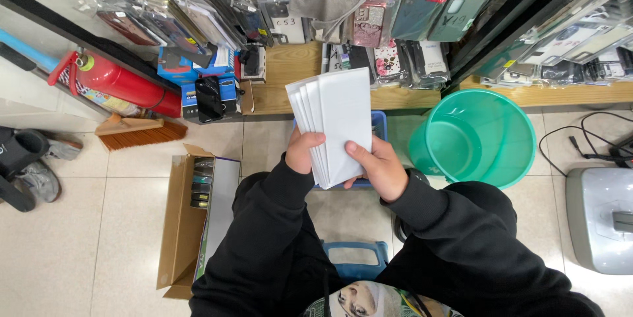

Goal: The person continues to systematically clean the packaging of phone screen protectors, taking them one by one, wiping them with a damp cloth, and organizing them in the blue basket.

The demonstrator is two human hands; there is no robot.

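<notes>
Cardboard came first at the far left: an open brown box point(181, 218) lay on the floor tiles at about eight o'clock from the hands, with a red fire extinguisher point(122, 83) and a brush point(138, 131) farther off at ten o'clock, against the foot of the shelf.

Moving toward the middle, the left hand point(303, 152) had its grip clenched on the lower left edge of a fanned stack of white packets point(333, 122), thumb over the front. The stack was held in the air above a blue crate point(378, 126) (mostly hidden behind it), its long axis running nearly upright in the picture, tipped a little toward eleven o'clock. The packets fanned out at their upper left corners, so the loose edges stepped away toward ten o'clock while the frontmost sheet sat farthest right.

The right hand point(379, 168) was also closed on the stack, at its lower right corner, thumb pressed on the front packet. Both hands touched the stack at its bottom end; the free length rose from them toward twelve o'clock. Of the two, the right lay nearer the front packet, the left nearer the fanned back ones.

At three o'clock stood a green plastic bucket point(475, 139), and past it a grey box point(603, 218) on the floor.
</notes>
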